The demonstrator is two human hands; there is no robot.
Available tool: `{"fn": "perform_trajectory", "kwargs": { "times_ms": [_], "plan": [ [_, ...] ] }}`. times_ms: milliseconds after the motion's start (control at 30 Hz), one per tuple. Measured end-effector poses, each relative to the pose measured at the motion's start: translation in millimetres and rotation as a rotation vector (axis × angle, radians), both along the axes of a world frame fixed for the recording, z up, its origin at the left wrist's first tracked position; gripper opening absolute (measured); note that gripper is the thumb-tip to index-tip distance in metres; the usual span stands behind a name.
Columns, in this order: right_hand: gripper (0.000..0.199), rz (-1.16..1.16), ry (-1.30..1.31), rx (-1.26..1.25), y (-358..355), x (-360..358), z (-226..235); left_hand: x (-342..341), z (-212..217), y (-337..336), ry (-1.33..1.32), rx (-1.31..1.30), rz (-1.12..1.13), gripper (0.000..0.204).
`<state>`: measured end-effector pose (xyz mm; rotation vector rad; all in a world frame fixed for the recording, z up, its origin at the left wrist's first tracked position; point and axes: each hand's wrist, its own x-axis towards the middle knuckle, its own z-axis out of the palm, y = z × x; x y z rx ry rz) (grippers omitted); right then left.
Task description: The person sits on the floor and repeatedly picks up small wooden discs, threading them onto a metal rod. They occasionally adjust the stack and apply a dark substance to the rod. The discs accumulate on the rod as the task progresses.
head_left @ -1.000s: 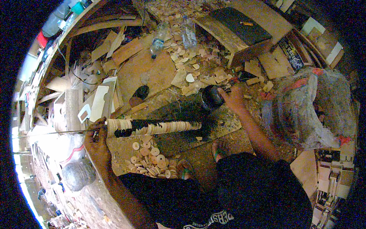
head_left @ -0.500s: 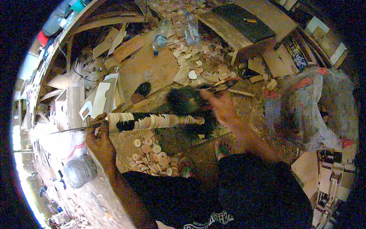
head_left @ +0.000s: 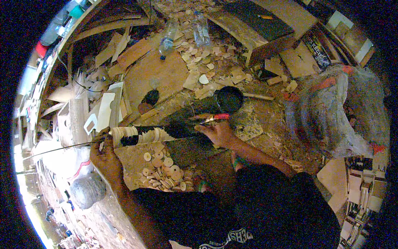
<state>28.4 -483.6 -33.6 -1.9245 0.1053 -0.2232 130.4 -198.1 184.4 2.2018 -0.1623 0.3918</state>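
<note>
A stack of thin pale wooden discs (head_left: pixel 152 135) is threaded along a metal rod (head_left: pixel 62 148) and lies crosswise in front of me. Black paint covers most of its right part and a band near its left end. My left hand (head_left: pixel 104 151) is closed round the rod at the stack's left end. In my right hand (head_left: pixel 218 132) is a paintbrush with a red part on its handle (head_left: pixel 221 116), held at the blackened right part; its bristles are hard to make out. Just beyond that hand a black bowl (head_left: pixel 230 98) sits on the ground.
Loose drilled discs (head_left: pixel 166 172) lie in a pile below the stack. Farther off are wood scraps, a board (head_left: pixel 155 76) and two plastic bottles (head_left: pixel 201 31). A wooden bench (head_left: pixel 265 33) stands at far right, with a clear plastic bag (head_left: pixel 319 108) nearer. A grey rounded container (head_left: pixel 88 191) is at left.
My right hand has come from the bowl down and left onto the stack with the paintbrush. The bowl is now uncovered, and the stack's right part has turned from pale to black.
</note>
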Motion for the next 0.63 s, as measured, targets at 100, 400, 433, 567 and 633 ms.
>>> {"fn": "perform_trajectory", "kwargs": {
  "times_ms": [100, 400, 433, 567, 633],
  "plan": [
    [0.029, -0.022, 0.181, 0.143, -6.0, -3.5, -0.7, -2.1, -1.3, 2.8, 0.0, -0.027, 0.038, 0.013],
    [0.024, -0.164, -0.071, -0.035, -4.3, -7.0, -16.8, 0.0, -4.9, -4.6, -0.062, 0.03, 0.075, 0.009],
    [0.023, -0.14, 0.004, 0.108, -0.2, 4.8, -9.6, -0.6, -4.5, -4.9, -0.072, 0.046, 0.071, 0.009],
    [0.025, -0.171, 0.085, 0.516, 2.9, 16.5, -13.3, -0.7, -9.9, 3.9, -0.06, -0.022, 0.06, 0.009],
    [0.043, -0.279, 0.097, 0.598, -6.3, 18.3, -38.1, 2.5, -16.5, 10.0, -0.094, -0.044, 0.037, 0.009]
  ]
}}
